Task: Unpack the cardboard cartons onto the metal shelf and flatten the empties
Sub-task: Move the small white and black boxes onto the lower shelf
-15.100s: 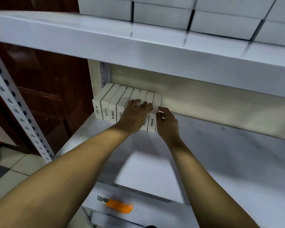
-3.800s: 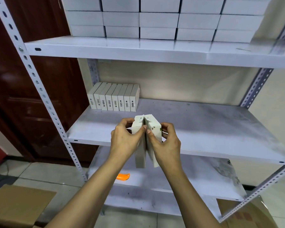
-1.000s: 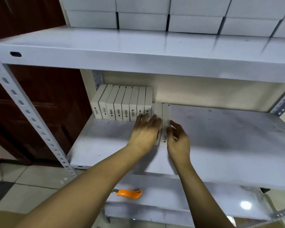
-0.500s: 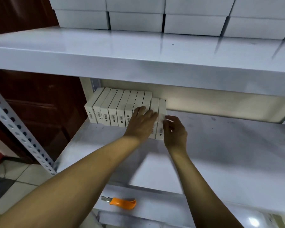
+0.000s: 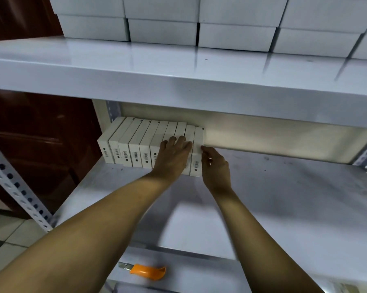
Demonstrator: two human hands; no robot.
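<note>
A row of several slim white boxes (image 5: 136, 142) with barcodes stands upright at the back left of the middle metal shelf (image 5: 284, 197). My left hand (image 5: 174, 155) lies flat with straight fingers over the front of the boxes near the row's right end. My right hand (image 5: 215, 163) touches the right side of the last box (image 5: 197, 144), with its fingers against that box's edge. That last box and the one beside it sit a little forward of the rest.
An upper shelf (image 5: 178, 70) overhangs close above and carries stacked white boxes (image 5: 231, 28). An orange utility knife (image 5: 144, 271) lies on the lower shelf. A perforated upright post (image 5: 15, 191) stands at left, with a dark wooden door (image 5: 40, 134) behind it.
Two boxes that I held in the air seconds ago now stand at the right end of the row. Over the last second both hands slid them back and left against the others.
</note>
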